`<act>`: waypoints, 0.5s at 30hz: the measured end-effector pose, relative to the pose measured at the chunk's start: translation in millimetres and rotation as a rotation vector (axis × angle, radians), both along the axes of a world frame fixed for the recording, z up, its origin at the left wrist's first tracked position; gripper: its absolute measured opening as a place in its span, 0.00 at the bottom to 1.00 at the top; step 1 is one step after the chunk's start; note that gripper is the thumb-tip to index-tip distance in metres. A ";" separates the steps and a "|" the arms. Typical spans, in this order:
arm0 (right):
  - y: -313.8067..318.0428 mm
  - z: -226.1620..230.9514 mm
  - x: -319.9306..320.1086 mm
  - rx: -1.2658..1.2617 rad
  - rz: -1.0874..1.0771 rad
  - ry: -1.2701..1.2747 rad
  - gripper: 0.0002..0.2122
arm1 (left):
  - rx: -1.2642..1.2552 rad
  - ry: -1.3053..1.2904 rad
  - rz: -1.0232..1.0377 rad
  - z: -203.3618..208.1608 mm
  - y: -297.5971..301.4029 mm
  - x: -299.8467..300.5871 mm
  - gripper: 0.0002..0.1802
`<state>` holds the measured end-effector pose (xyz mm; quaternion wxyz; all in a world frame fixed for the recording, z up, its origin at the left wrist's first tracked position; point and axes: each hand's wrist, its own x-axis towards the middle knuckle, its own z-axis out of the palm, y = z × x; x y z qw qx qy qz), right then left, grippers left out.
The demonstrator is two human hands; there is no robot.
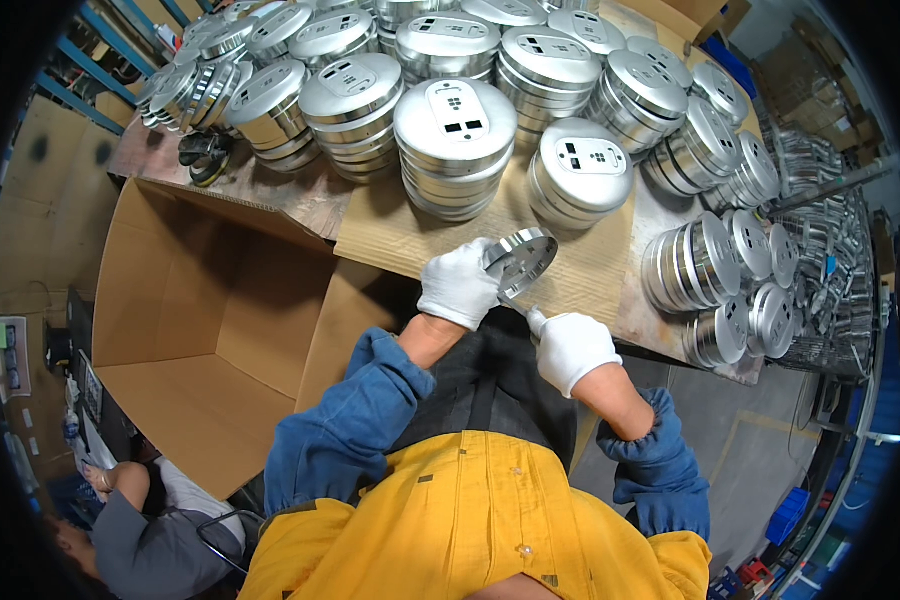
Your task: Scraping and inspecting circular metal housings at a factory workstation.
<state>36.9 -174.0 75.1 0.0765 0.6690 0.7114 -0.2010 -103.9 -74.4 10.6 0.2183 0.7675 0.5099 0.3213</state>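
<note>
My left hand (pixel 458 283), in a white glove, grips a round silver metal cover (pixel 526 262) by its edge. The cover is tilted, with its recessed side with holes partly showing. Just below its lower rim, my right hand (pixel 575 350), also gloved in white, is closed with the fingers pointing at the cover. A thin piece seems to stick out from those fingers, too small to name. Beyond both hands, a stack of silver round covers (pixel 455 120) and a shorter stack (pixel 582 165) stand on a cardboard sheet (pixel 400 232). Their tops have small cutouts.
Several more stacks of covers (pixel 350 95) fill the table's far side. More covers lie on edge (pixel 690 262) at the right. An open cardboard box (pixel 185 375) stands at the left below the table edge. A dark tool (pixel 205 158) lies near the back left. Another person (pixel 160 540) sits at lower left.
</note>
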 end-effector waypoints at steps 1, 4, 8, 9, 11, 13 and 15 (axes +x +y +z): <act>-1.1 -4.4 1.2 -0.014 0.006 0.006 0.15 | 0.004 -0.003 -0.001 -0.3 0.2 0.5 0.11; -31.1 -29.6 -9.4 0.101 -0.056 -0.039 0.25 | 0.019 0.005 0.046 -2.7 -0.2 3.4 0.13; -59.1 -95.7 -20.9 0.336 -0.176 -0.074 0.25 | -0.098 -0.010 0.164 -12.9 -2.2 0.4 0.14; -62.2 -107.4 -16.8 0.412 -0.167 -0.041 0.25 | -0.089 -0.043 0.213 -16.8 -1.3 -1.3 0.15; -61.5 -120.1 -12.2 0.721 -0.306 0.284 0.24 | -0.161 -0.013 0.242 -23.5 -2.0 -7.2 0.16; -50.7 -120.0 -15.1 0.979 -0.548 0.575 0.26 | -0.484 -0.366 0.279 -28.5 0.4 -8.1 0.15; -45.3 -106.6 -21.1 0.635 -1.203 1.260 0.24 | -0.585 -0.589 0.232 -30.2 -8.5 -4.3 0.16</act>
